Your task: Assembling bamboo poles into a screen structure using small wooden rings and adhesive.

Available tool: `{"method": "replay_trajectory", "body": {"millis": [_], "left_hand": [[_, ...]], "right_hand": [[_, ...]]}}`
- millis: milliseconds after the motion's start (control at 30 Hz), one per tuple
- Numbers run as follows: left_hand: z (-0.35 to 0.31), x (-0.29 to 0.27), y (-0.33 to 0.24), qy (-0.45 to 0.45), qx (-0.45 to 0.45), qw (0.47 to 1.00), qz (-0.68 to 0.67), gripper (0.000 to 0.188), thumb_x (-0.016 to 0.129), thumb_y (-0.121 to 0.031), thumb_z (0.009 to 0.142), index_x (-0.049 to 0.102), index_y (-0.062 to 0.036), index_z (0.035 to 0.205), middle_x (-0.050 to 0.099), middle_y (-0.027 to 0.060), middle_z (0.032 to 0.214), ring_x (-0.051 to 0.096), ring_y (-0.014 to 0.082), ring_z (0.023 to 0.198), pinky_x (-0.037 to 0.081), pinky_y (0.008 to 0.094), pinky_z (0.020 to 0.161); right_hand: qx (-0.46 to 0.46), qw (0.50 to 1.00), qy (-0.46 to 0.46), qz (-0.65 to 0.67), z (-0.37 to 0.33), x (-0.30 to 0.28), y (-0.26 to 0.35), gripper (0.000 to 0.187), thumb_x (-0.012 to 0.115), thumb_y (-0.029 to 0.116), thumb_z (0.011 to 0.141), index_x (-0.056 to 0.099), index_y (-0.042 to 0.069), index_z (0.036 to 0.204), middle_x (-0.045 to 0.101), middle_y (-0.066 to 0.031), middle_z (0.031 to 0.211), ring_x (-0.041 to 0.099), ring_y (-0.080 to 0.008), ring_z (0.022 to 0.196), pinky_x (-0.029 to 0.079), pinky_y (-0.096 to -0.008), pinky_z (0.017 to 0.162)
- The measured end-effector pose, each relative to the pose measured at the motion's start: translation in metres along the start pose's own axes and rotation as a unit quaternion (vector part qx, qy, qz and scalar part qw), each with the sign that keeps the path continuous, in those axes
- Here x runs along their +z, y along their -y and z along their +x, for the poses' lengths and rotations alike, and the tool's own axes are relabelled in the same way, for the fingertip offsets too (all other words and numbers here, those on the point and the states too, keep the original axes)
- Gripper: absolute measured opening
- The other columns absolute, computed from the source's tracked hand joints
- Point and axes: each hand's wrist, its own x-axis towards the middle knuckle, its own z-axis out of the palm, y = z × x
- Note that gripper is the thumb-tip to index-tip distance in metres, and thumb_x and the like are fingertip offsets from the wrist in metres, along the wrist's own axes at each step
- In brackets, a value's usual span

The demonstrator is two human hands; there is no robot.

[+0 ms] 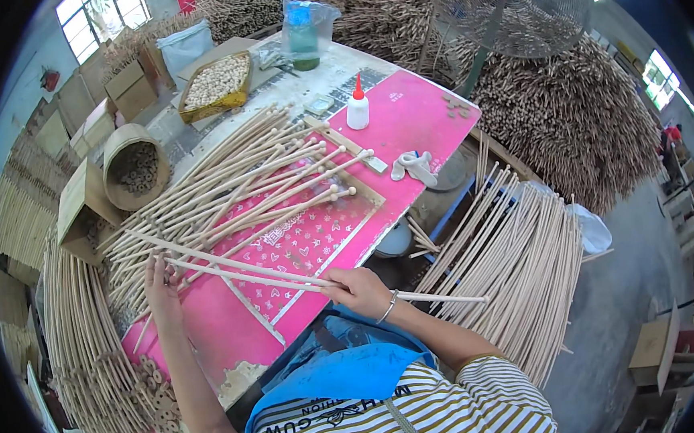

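Note:
My right hand point(360, 290) is closed around pale wooden rods point(441, 297) near the table's front edge. Two rod lengths spread leftward from it, and one reaches out past my wrist to the right. My left hand point(161, 287) is raised at the left, its fingers closed at the left end of the lower rod. Beyond both hands, a loose heap of ball-ended wooden rods point(223, 173) lies across the pink table covering point(317, 247).
Bundled rods point(503, 262) lie at the right; more rods point(90, 347) stand at the left. A round container point(106, 165) holds small brown pieces. Farther back are a yellow tray point(230, 101) of wooden balls, a red-tipped glue bottle point(358, 111), a white cloth point(414, 167) and a fan point(501, 4).

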Motion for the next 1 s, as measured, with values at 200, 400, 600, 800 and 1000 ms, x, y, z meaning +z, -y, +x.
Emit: {"method": "replay_trajectory", "body": {"millis": [200, 400, 600, 800, 1000], "left_hand": [[-0.036, 0.046, -0.011, 0.083, -0.077, 0.994, -0.009, 0.031, 0.06, -0.011, 0.1, 0.057, -0.0032, 0.13, 0.063, -0.0031, 0.102, 0.054, 0.0021, 0.08, 0.041, 0.0166, 0.064], [-0.041, 0.06, -0.009, 0.097, -0.059, 0.993, -0.043, 0.033, 0.064, -0.014, 0.099, 0.058, -0.0047, 0.13, 0.066, -0.0039, 0.104, 0.057, 0.0015, 0.08, 0.045, 0.0174, 0.067], [-0.028, 0.0, -0.008, -0.046, -0.106, 0.993, -0.027, 0.048, 0.052, 0.001, 0.097, 0.042, 0.0068, 0.144, 0.058, 0.0191, 0.135, 0.062, 0.024, 0.119, 0.055, 0.0328, 0.096], [-0.004, -0.049, -0.001, -0.125, 0.021, 0.98, -0.151, 0.042, 0.054, 0.004, 0.098, 0.047, 0.0101, 0.139, 0.058, 0.0204, 0.132, 0.06, 0.0288, 0.123, 0.053, 0.0342, 0.104], [0.015, -0.072, 0.002, -0.194, 0.005, 0.961, -0.198, 0.035, 0.049, -0.011, 0.106, 0.052, 0.0063, 0.135, 0.064, 0.0155, 0.125, 0.064, 0.0238, 0.116, 0.055, 0.0321, 0.102]], "right_hand": [[-0.101, 0.993, -0.012, -0.056, 0.054, 0.003, 0.022, 0.019, 0.061, 0.027, 0.095, 0.062, 0.007, 0.097, 0.062, -0.0157, 0.071, 0.063, -0.0371, 0.067, 0.046, -0.0479, 0.058], [-0.234, 0.96, -0.025, -0.153, 0.175, 0.053, 0.077, 0.02, 0.056, 0.026, 0.096, 0.059, 0.007, 0.089, 0.064, -0.0176, 0.073, 0.065, -0.0396, 0.07, 0.05, -0.0514, 0.061], [-0.297, 0.914, -0.084, -0.262, 0.242, 0.052, 0.078, 0.011, 0.061, 0.018, 0.09, 0.067, 0.009, 0.093, 0.069, -0.0121, 0.09, 0.068, -0.0316, 0.085, 0.053, -0.0461, 0.066], [-0.173, 0.979, 0.094, -0.06, 0.175, 0.027, 0.038, 0.028, 0.059, 0.013, 0.099, 0.068, 0.0, 0.122, 0.07, -0.0135, 0.088, 0.066, -0.0195, 0.076, 0.05, -0.0317, 0.069], [-0.03, 0.992, 0.12, -0.022, 0.124, 0.02, 0.008, 0.026, 0.061, 0.006, 0.096, 0.069, -0.001, 0.12, 0.067, -0.0102, 0.077, 0.062, -0.0146, 0.065, 0.048, -0.0285, 0.06]]}}
